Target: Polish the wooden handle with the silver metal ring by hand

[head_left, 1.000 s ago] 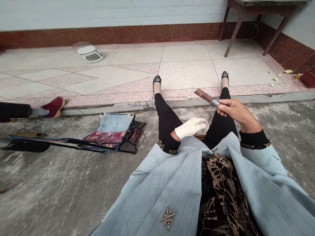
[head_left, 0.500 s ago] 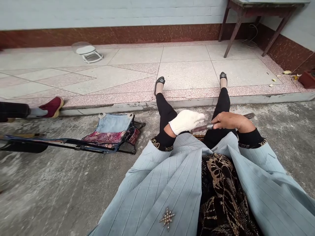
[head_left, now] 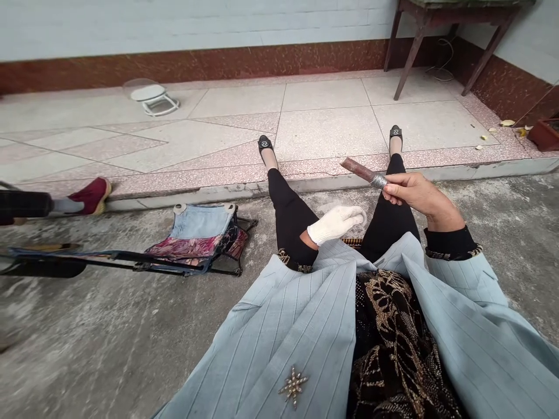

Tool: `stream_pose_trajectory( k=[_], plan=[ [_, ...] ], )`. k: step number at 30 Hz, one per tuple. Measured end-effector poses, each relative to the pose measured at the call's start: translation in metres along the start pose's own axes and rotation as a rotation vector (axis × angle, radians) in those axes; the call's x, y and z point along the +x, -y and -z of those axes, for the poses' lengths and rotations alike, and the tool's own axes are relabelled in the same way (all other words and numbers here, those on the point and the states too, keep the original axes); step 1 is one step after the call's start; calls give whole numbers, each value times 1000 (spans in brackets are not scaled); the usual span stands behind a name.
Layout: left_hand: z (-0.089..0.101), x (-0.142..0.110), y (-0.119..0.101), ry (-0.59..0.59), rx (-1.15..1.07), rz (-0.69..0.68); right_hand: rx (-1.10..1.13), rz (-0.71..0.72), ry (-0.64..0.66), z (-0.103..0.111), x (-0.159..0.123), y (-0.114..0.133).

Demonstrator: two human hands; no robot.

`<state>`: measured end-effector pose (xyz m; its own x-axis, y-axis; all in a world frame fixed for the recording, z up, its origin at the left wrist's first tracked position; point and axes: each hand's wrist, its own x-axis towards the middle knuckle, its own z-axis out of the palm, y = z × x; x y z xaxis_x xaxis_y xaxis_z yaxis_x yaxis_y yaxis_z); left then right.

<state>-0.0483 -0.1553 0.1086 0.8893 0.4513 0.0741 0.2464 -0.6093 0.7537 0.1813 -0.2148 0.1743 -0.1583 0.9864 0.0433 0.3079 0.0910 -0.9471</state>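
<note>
Shows brown rod (head_left: 358, 169) pinched narrowly in bare right hand (head_left: 417, 192), at wire binding (head_left: 378, 181).
Slants from fingertips left and far, with hand-side end hidden; lies far and right of white-gloved left hand (head_left: 334, 224), apart from fingers partly curled, contents impossible to tell. Sits nearer right hand. Includes rough grey concrete (head_left: 152, 326) below, tiled step (head_left: 323, 134) far, fabric-covered folding frame (head_left: 201, 222) left, white stool (head_left: 148, 93) far left, wooden table (head_left: 463, 17) far right.

Two hands (head_left: 417, 195) (one gloved), one stick (head_left: 358, 169), two black shoes (head_left: 264, 144), one table (head_left: 458, 17), one white stool (head_left: 147, 92)
</note>
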Motion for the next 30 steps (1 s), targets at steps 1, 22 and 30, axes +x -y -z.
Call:
stream_pose_trajectory(
  k=[1, 22, 30],
  plan=[
    [1, -1, 2, -3, 41, 2, -9, -5, 3, 1, 0, -1],
    [28, 8, 6, 19, 29, -79, -197, 29, 549, -16, -1, 1],
    [1, -3, 17, -14, 151, -9, -481, 31, -114, -10, 5, -11]
  ],
)
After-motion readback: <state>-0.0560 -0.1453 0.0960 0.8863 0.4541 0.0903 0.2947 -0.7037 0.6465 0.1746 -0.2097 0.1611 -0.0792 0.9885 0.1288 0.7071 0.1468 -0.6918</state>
